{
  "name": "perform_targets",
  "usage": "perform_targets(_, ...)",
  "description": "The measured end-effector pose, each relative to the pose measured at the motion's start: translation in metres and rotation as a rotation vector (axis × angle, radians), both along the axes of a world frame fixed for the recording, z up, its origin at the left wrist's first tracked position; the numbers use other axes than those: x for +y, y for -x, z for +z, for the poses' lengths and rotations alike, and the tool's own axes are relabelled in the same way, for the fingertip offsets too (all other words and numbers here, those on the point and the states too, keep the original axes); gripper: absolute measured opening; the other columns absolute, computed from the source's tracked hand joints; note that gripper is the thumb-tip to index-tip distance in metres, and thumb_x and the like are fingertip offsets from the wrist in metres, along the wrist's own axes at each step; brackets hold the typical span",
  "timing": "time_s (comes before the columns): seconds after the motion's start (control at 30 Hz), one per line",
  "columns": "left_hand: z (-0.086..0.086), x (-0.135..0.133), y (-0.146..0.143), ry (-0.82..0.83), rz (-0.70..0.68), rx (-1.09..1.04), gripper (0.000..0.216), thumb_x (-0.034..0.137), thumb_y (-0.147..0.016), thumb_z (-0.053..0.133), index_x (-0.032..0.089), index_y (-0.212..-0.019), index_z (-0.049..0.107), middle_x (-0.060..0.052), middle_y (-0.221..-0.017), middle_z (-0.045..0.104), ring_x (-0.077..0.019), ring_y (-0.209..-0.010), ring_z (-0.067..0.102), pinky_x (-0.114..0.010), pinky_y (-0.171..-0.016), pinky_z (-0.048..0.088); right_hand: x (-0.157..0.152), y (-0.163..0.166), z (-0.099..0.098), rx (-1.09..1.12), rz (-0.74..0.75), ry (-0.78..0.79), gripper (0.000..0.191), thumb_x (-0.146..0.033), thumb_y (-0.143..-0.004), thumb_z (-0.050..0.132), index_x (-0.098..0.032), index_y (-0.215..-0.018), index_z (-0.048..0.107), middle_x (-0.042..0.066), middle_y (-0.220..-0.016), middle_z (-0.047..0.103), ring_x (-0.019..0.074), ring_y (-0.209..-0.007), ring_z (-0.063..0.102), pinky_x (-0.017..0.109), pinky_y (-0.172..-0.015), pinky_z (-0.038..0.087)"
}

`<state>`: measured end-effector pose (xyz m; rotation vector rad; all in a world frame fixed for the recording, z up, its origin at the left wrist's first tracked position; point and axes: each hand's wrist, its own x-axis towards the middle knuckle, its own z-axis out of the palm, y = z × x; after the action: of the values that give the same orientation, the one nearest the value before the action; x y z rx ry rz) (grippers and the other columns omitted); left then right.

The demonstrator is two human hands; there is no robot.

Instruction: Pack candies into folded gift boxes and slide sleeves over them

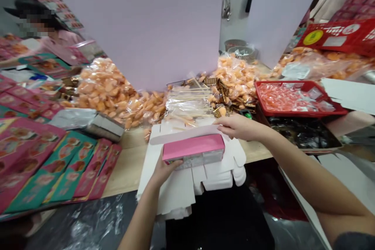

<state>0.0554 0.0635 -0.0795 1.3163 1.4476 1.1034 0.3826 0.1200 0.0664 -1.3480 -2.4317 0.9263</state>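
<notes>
Pink carton (193, 149) sits just above a loose stack of white die-cut card blanks (181, 191) on the wooden bench (129, 164). My left hand (164, 170) cups the carton's near edge from below, fingers spread, and my right hand (241, 127) pinches the end of a long pale flap (187, 134) lying across its far side; I cannot tell whether that flap is joined to the carton. The left hand's hold looks light, so I judge that a hard tug on the flap could twist the carton free or crease the card. The blanks could slide underneath, and a slip could knock the wrapped bundle of sticks (187, 101) and bagged orange sweets (105, 93) behind it.
</notes>
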Motion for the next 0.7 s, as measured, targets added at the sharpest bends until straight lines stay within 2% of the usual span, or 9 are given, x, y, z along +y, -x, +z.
perform_targets(0.07, 0.0, -0.003, -0.001, -0.004, 0.004, -0.011, 0.067, 0.04, -0.055, 0.086, 0.016, -0.111, 0.059, -0.011, -0.112, 0.07, -0.0328, -0.11, 0.064, -0.049, -0.101, 0.048, -0.002, 0.013, 0.006, -0.044, -0.06, 0.062, 0.026, -0.024, -0.094, 0.045, -0.018, -0.106, 0.067, -0.001, -0.062, 0.062, 0.0118, -0.056, 0.058, 0.02, -0.055, 0.038)
perform_targets(0.13, -0.002, -0.004, -0.003, -0.015, 0.005, -0.023, 0.067, 0.041, -0.055, 0.086, 0.016, -0.111, 0.059, -0.011, -0.111, 0.069, -0.0325, -0.11, 0.064, -0.048, -0.101, 0.048, -0.012, 0.018, -0.004, -0.062, -0.131, -0.035, 0.021, -0.02, -0.092, 0.047, -0.018, -0.097, 0.067, 0.0, -0.067, 0.065, 0.0119, -0.059, 0.06, 0.021, -0.056, 0.039)
perform_targets(0.2, -0.004, -0.006, -0.004, -0.025, 0.002, -0.02, 0.07, 0.043, -0.057, 0.085, 0.016, -0.115, 0.058, -0.011, -0.11, 0.069, -0.0321, -0.108, 0.064, -0.048, -0.1, 0.048, -0.028, 0.019, -0.028, -0.071, -0.138, -0.26, 0.02, -0.02, -0.094, 0.047, -0.019, -0.098, 0.067, 0.002, -0.076, 0.068, 0.0141, -0.068, 0.062, 0.023, -0.063, 0.042)
perform_targets(0.33, -0.005, -0.009, -0.004, -0.071, -0.047, 0.024, 0.077, 0.047, -0.066, 0.081, 0.017, -0.131, 0.051, -0.014, -0.119, 0.065, -0.0313, -0.112, 0.063, -0.046, -0.1, 0.049, -0.067, 0.02, -0.09, 0.003, -0.15, -0.816, 0.03, -0.028, -0.1, 0.045, -0.017, -0.126, 0.057, 0.006, -0.081, 0.065, 0.0191, -0.075, 0.06, 0.03, -0.069, 0.047)
perform_targets(0.43, 0.008, -0.009, 0.011, -0.245, -0.121, 0.026, 0.091, 0.052, -0.078, 0.071, 0.025, -0.152, 0.025, -0.016, -0.145, 0.048, -0.0303, -0.124, 0.058, -0.042, -0.098, 0.052, -0.079, 0.028, -0.12, 0.088, -0.244, -0.977, 0.036, -0.027, -0.099, 0.047, -0.014, -0.133, 0.047, 0.005, -0.079, 0.061, 0.0196, -0.072, 0.055, 0.03, -0.065, 0.046)
perform_targets(0.5, 0.026, -0.005, 0.029, -0.418, -0.106, 0.199, 0.076, 0.052, -0.085, 0.062, 0.028, -0.151, 0.031, -0.014, -0.144, 0.049, -0.0292, -0.124, 0.057, -0.041, -0.097, 0.052, -0.08, 0.032, -0.127, 0.114, -0.272, -0.964, 0.036, -0.026, -0.099, 0.048, -0.014, -0.132, 0.046, 0.006, -0.082, 0.061, 0.0198, -0.073, 0.055, 0.031, -0.065, 0.046)
perform_targets(0.57, 0.047, 0.003, 0.047, -0.543, -0.127, 0.563, 0.047, 0.048, -0.088, 0.058, 0.026, -0.129, 0.06, -0.012, -0.124, 0.063, -0.0286, -0.113, 0.063, -0.041, -0.096, 0.052, -0.077, 0.034, -0.126, 0.108, -0.262, -0.944, 0.035, -0.027, -0.098, 0.049, -0.014, -0.13, 0.046, 0.006, -0.084, 0.061, 0.0202, -0.074, 0.055, 0.031, -0.065, 0.046)
perform_targets(0.63, 0.067, 0.013, 0.058, -0.555, -0.199, 0.908, 0.03, 0.043, -0.088, 0.056, 0.025, -0.105, 0.072, -0.01, -0.102, 0.071, -0.0277, -0.096, 0.069, -0.039, -0.089, 0.054, -0.075, 0.034, -0.123, 0.087, -0.251, -0.933, 0.036, -0.026, -0.097, 0.052, -0.014, -0.131, 0.046, 0.006, -0.084, 0.062, 0.0202, -0.073, 0.055, 0.032, -0.065, 0.046)
perform_targets(0.7, 0.082, 0.023, 0.06, -0.463, -0.269, 1.045, 0.033, 0.039, -0.09, 0.048, 0.024, -0.106, 0.072, -0.009, -0.099, 0.075, -0.0264, -0.089, 0.071, -0.034, -0.081, 0.056, -0.073, 0.034, -0.121, 0.058, -0.248, -0.929, 0.041, -0.025, -0.095, 0.055, -0.014, -0.133, 0.044, 0.005, -0.084, 0.062, 0.0201, -0.072, 0.054, 0.032, -0.065, 0.045)
